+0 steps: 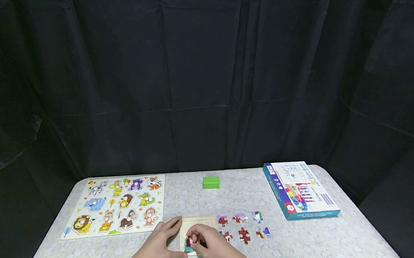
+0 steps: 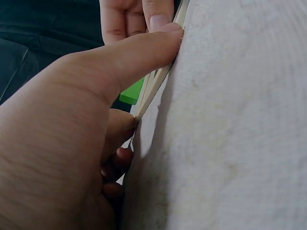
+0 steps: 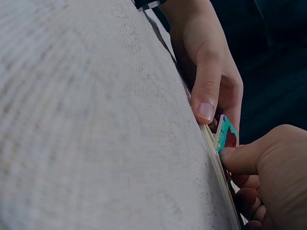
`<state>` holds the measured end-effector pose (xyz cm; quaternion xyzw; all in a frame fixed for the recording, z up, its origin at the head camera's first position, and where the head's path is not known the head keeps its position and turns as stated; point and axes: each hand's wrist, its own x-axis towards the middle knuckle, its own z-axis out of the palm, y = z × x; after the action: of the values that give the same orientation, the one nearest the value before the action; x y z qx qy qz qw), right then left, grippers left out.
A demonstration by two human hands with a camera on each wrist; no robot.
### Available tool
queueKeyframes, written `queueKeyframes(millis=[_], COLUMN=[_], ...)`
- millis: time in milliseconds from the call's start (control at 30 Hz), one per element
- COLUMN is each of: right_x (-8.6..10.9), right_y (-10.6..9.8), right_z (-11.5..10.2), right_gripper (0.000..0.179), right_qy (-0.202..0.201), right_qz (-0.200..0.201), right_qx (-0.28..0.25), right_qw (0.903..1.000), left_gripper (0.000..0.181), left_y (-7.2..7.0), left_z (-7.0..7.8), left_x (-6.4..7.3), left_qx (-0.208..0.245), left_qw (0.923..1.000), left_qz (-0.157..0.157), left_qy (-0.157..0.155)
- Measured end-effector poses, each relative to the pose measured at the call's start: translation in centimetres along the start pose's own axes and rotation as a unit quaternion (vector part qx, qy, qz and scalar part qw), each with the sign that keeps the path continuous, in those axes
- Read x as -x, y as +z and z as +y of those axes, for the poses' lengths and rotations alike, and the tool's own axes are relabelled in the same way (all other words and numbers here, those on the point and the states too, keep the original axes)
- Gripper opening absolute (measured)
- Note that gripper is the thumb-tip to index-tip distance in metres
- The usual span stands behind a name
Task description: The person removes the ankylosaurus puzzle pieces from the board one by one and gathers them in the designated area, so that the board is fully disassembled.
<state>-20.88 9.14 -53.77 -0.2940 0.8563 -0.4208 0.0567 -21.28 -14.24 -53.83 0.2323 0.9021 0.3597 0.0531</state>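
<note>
A small square wooden puzzle tray [image 1: 197, 219] lies at the table's near middle. My left hand [image 1: 158, 245] holds it by the left side, thumb at the near corner and forefinger at the far corner. In the left wrist view that thumb [image 2: 144, 50] presses against the tray's edge [image 2: 156, 84]. Over the tray's near left corner, my right hand [image 1: 213, 244] pinches a teal and dark red puzzle piece [image 1: 188, 243]. The right wrist view shows this piece [image 3: 227, 134] tilted up at the tray's rim, its lower part hidden by the thumb.
Several loose jigsaw pieces [image 1: 244, 235] lie in two rows right of the tray. A green block [image 1: 210, 183] stands behind it. An animal peg puzzle board [image 1: 119, 214] lies at the left, and a flat toy box [image 1: 304, 190] at the right. Dark cloth [image 1: 194, 84] hangs behind the table.
</note>
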Motion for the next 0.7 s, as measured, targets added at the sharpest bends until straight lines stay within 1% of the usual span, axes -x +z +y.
queueKeyframes(millis=[133,300,533,700], right_x=[0.07,0.21,0.36,0.27], right_y=[-0.01,-0.04,-0.04,-0.09], right_z=[0.03,0.11,0.18,0.11], right_gripper=[0.022,0.023,0.035,0.037], right_qy=[-0.002,-0.003,-0.014,-0.002], right_qz=[0.004,0.001,-0.001,-0.004], right_qx=[0.004,0.010,0.023,0.014], right_qw=[1.0000,0.9999,0.9996,0.9999], left_gripper=[0.104,0.104,0.104,0.104], left_y=[-0.03,-0.03,0.02,0.04], left_z=[0.03,0.12,0.09,0.00], left_x=[0.02,0.02,0.05,0.01], left_qx=[0.000,0.006,-0.004,-0.009], left_qw=[1.0000,1.0000,1.0000,0.9999], left_qz=[0.001,-0.004,0.002,0.004], left_qy=[-0.001,-0.006,0.002,0.006])
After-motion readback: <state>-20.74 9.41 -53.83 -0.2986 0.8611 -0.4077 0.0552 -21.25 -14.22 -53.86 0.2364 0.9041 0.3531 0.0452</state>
